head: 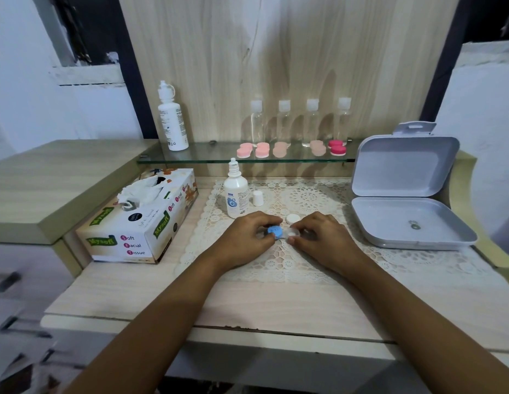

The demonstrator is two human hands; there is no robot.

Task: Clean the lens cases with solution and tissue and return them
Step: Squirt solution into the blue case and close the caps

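The left hand (pixel 247 237) pinches the round blue cap (pixel 275 231) of a small white plastic lens case (pixel 292 232), and the right hand (pixel 323 237) grips its uncapped side. This is probably the unscrewing step, and next the cap needs twisting off.

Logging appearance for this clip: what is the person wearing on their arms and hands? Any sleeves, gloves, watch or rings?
Nothing worn shows. The left hand and right hand are ungloved. The left forearm and right forearm are bare to the frame's edge, no sleeve in view. No watch, bracelet or ring is visible.
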